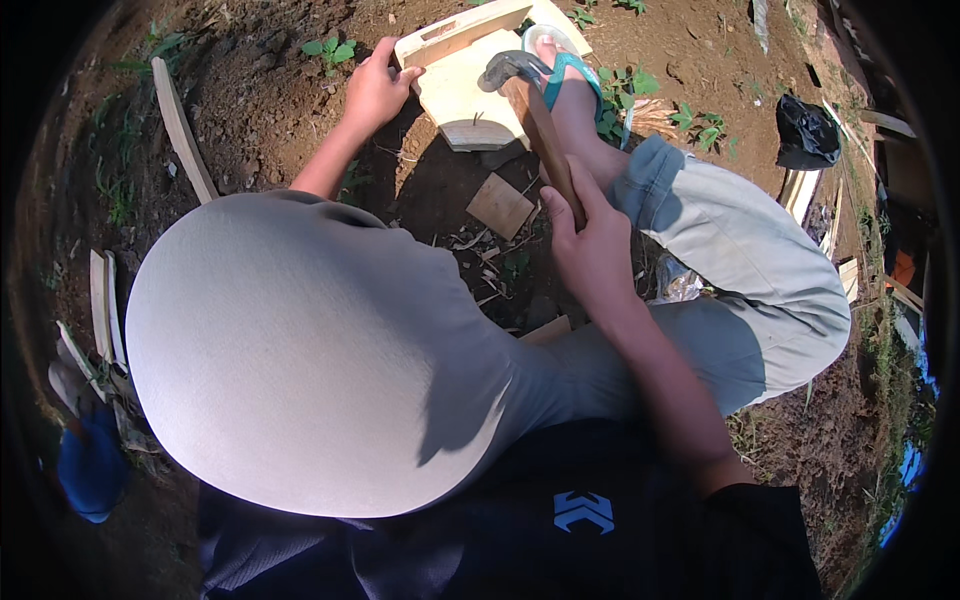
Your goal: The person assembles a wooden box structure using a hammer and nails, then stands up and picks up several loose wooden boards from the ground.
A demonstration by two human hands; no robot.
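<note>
The right hand (590, 245) is wrapped around the brown wooden-handled claw hammer (530, 100), its steel head over the pale wooden box frame (465, 75) on the soil. The left hand (375, 90) clasps the frame's corner. Judged head-heavy and rigid; hold low on the handle.

Hard sunlight falls from the upper right, and the pale board (470, 85) and the trouser knee (300, 350) glare almost white. Deep, sharp-edged shadows lie under the knee and over the dark shirt (560, 520). The centre is crisp — the fisheye rim bends straight edges and fades into a black, blurred vignette.
</note>
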